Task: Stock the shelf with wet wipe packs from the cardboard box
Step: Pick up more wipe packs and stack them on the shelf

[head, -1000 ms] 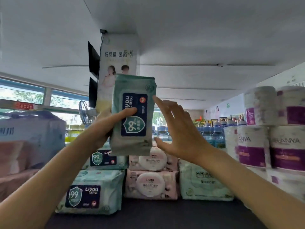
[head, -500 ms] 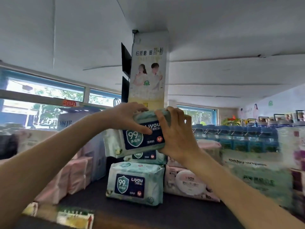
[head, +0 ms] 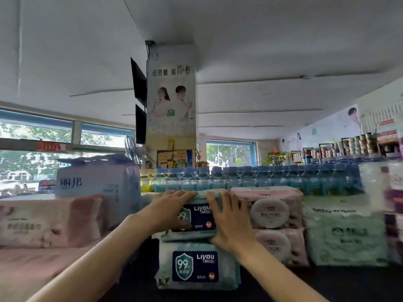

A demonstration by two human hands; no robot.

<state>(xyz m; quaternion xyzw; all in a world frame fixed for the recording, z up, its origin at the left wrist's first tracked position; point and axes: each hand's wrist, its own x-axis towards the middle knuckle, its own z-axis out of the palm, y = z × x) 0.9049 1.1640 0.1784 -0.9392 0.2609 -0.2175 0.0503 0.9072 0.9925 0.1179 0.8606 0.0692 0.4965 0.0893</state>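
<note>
A green wet wipe pack (head: 201, 216) with a dark blue label lies on top of a stack of the same packs, above the lower pack (head: 196, 267). My left hand (head: 168, 208) grips its left end, fingers over the top edge and thumb on the front. My right hand (head: 229, 221) presses on its right end, fingers spread over the top and front. The stack stands on the dark shelf top (head: 305, 284). The cardboard box is out of view.
Pink wipe packs (head: 274, 214) touch the stack on the right, with pale green baby wipes (head: 346, 232) beyond them. Pink packs (head: 48, 219) and a large white tissue bundle (head: 98, 184) stand left. Blue-capped bottles (head: 261, 177) line up behind. A pillar (head: 172, 101) rises at the back.
The pack went from upright in my left hand to flat between both hands, then down onto the stack. Both hands came down with it and rest on it.
</note>
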